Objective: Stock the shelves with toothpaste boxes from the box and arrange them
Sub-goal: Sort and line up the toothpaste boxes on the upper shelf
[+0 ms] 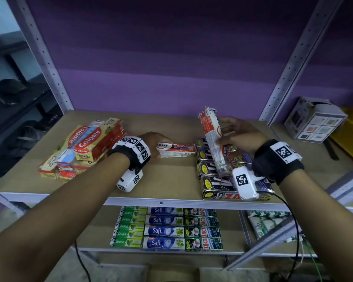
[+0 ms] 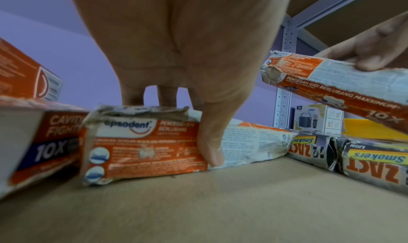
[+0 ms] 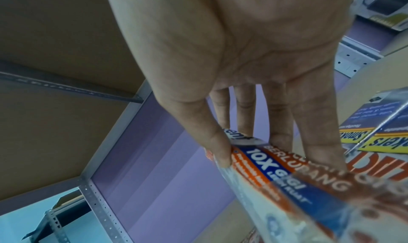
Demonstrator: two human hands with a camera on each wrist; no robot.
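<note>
A red-and-white Pepsodent box (image 1: 176, 150) lies flat in the middle of the upper shelf (image 1: 167, 180). My left hand (image 1: 155, 142) grips its left end, thumb (image 2: 212, 142) on the front face and fingers over the top. My right hand (image 1: 235, 135) holds a second Pepsodent box (image 1: 213, 139) tilted up above a row of black Zact boxes (image 1: 214, 181); in the right wrist view the thumb (image 3: 217, 147) and fingers pinch this box (image 3: 276, 175). In the left wrist view the held box (image 2: 331, 88) hangs over the Zact boxes (image 2: 373, 161).
A loose pile of Colgate boxes (image 1: 84, 147) sits at the shelf's left. The lower shelf holds neat rows of Darlie (image 1: 129, 226), Safi (image 1: 163, 226) and Zact boxes (image 1: 202, 228). A white carton (image 1: 312, 121) stands on the neighbouring shelf to the right. Metal uprights (image 1: 289, 64) flank the bay.
</note>
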